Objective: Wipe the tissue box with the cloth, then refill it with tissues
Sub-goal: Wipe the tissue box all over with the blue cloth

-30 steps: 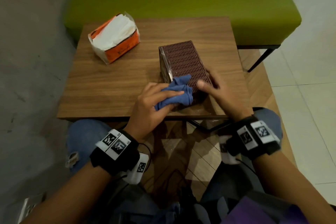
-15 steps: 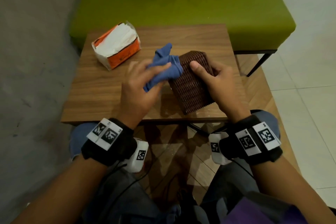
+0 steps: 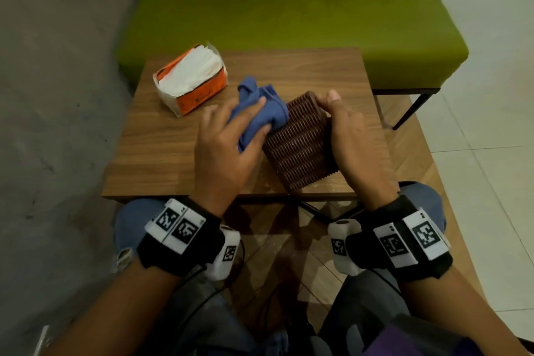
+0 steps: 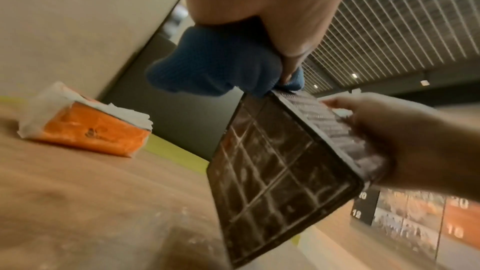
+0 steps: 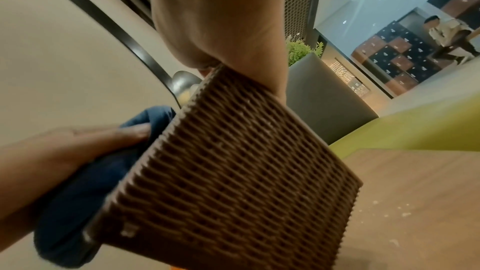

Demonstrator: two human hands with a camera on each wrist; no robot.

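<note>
The brown woven tissue box (image 3: 300, 143) is tilted up on the wooden table (image 3: 161, 147), its gridded underside (image 4: 270, 176) facing left. My left hand (image 3: 231, 141) grips a bunched blue cloth (image 3: 260, 113) and presses it against the box's upper left edge; the cloth (image 4: 215, 65) meets the box's top corner in the left wrist view. My right hand (image 3: 346, 136) holds the box's right side, fingers curled over its far end. The right wrist view shows the box's woven face (image 5: 233, 182) and the cloth (image 5: 85, 188). An opened orange tissue pack (image 3: 192, 79) lies at the table's back left.
A green bench (image 3: 289, 14) stands right behind the table, its black leg (image 3: 413, 108) at the right. A grey wall (image 3: 52, 95) runs along the left. My knees sit under the table's near edge. White crumbs speckle the tabletop (image 5: 389, 213) near the box.
The box went from lying flat to tilted up on edge. My left hand carried the cloth from the box's near end to its upper left edge. The right hand stayed on the box.
</note>
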